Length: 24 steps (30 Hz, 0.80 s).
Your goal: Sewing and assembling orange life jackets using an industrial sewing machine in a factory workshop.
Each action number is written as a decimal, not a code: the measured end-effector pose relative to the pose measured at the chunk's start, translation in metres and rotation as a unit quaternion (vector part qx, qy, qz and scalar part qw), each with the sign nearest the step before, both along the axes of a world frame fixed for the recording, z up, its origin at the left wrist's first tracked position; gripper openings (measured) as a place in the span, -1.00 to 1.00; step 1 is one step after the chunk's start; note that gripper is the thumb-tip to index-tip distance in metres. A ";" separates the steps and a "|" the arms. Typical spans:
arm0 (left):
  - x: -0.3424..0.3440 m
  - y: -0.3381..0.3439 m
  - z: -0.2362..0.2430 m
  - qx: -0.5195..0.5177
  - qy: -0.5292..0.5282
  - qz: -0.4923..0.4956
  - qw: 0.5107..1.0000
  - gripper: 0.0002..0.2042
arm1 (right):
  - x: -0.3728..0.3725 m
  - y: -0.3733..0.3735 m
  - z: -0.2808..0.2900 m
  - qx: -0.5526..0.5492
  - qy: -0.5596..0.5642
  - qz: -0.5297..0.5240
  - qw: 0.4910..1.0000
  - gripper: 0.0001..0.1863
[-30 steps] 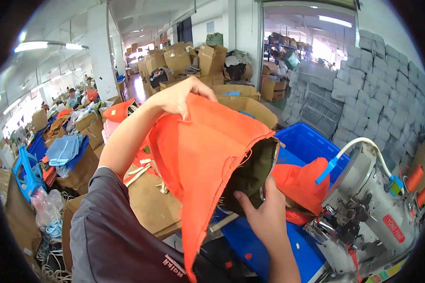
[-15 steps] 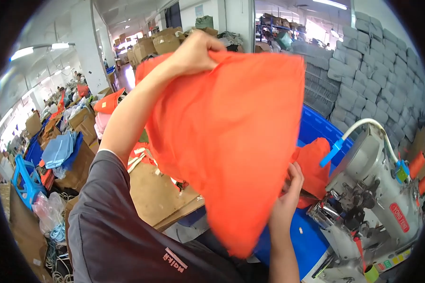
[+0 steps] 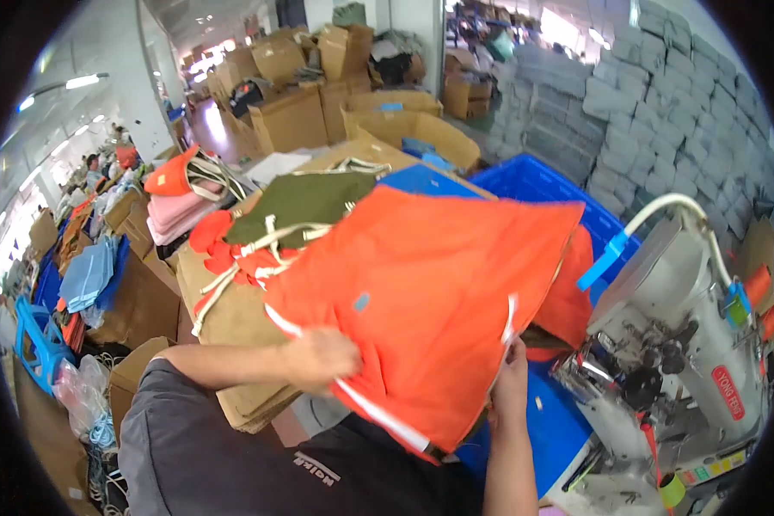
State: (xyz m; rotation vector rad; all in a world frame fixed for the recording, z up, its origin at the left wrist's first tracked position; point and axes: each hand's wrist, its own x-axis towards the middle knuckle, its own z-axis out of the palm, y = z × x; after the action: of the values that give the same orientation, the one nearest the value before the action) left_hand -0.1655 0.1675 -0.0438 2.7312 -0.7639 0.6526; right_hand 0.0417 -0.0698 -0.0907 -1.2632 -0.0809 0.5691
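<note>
Between my hands spreads an orange cloth piece [image 3: 439, 284] with a white band along its near left edge, a small grey mark on its face and a white tab at the right edge. My left hand [image 3: 318, 357], slightly blurred, is closed on the near left edge by the white band. At the right edge, just below the white tab, my right hand [image 3: 509, 378] pinches the cloth; some of its fingers are hidden. More orange cloth [image 3: 580, 284] shows behind, beside the sewing machine [image 3: 662, 344].
A dark green cloth piece [image 3: 305, 206] with cream straps lies on the cardboard-topped table [image 3: 224, 318]. Behind the orange cloth stands a blue crate [image 3: 550, 185]. Cardboard boxes [image 3: 292, 116] fill the back, and grey bundles [image 3: 654, 112] are stacked at the right. A blue stool [image 3: 39, 335] is at far left.
My left hand has come down from high up to the cloth's near left edge. The orange cloth has swung lower and flatter, uncovering the green piece and boxes behind. My right hand stays at its right edge.
</note>
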 end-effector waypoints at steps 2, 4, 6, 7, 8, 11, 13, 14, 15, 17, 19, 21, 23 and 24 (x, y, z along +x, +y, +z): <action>0.001 -0.020 -0.011 0.078 0.210 -0.013 0.974 -0.69 | -0.002 -0.008 -0.019 0.007 -0.140 0.071 0.988 -0.41; 0.019 -0.015 -0.015 -0.051 0.285 -0.065 0.955 -0.71 | 0.003 -0.008 -0.033 -0.084 -0.288 0.030 0.953 -0.49; 0.057 -0.014 0.011 -0.183 0.219 0.004 0.958 -0.73 | -0.006 -0.006 -0.027 -0.139 -0.333 -0.042 0.932 -0.46; 0.078 -0.012 0.021 -0.203 0.167 0.037 0.964 -0.74 | -0.014 -0.002 -0.020 -0.134 -0.342 -0.065 0.928 -0.47; 0.104 -0.013 0.029 -0.220 0.112 0.065 0.967 -0.75 | -0.016 -0.005 -0.024 -0.144 -0.341 -0.070 0.926 -0.47; 0.197 -0.034 0.033 -0.215 -0.026 0.026 0.976 -0.75 | -0.023 -0.007 -0.029 -0.136 -0.337 -0.093 0.927 -0.49; 0.258 -0.040 -0.001 -0.158 -0.088 0.039 0.983 -0.72 | -0.035 -0.006 -0.010 -0.154 -0.346 -0.080 0.922 -0.48; 0.282 -0.044 -0.017 -0.151 -0.116 0.052 0.980 -0.69 | -0.037 -0.006 -0.005 -0.171 -0.356 -0.069 0.916 -0.47; 0.293 -0.049 -0.015 -0.154 -0.114 0.043 0.980 -0.69 | -0.039 -0.010 -0.009 -0.176 -0.355 -0.078 0.915 -0.47; 0.307 -0.056 -0.013 -0.123 0.243 0.074 0.959 -0.62 | -0.045 -0.018 -0.025 -0.274 -0.318 -0.116 0.900 -0.43; 0.308 -0.057 -0.016 -0.165 0.240 0.039 0.956 -0.63 | -0.046 -0.034 -0.041 -0.307 -0.317 -0.160 0.883 -0.45; 0.293 -0.050 -0.016 -0.276 0.147 -0.024 0.950 -0.68 | -0.042 -0.046 -0.051 -0.334 -0.315 -0.195 0.867 -0.47; 0.269 -0.040 0.002 -0.295 0.156 -0.013 0.943 -0.70 | -0.036 -0.055 -0.057 -0.208 -0.102 -0.144 0.962 -0.59; 0.253 -0.034 0.015 -0.315 0.159 0.005 0.936 -0.72 | -0.031 -0.054 -0.051 -0.206 -0.096 -0.144 0.963 -0.59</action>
State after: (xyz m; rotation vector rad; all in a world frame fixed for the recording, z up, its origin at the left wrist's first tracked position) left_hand 0.0871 0.1336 -0.0293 2.1649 -0.3730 0.3548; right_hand 0.0104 -0.1241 -0.1413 -1.7006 0.0634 0.2121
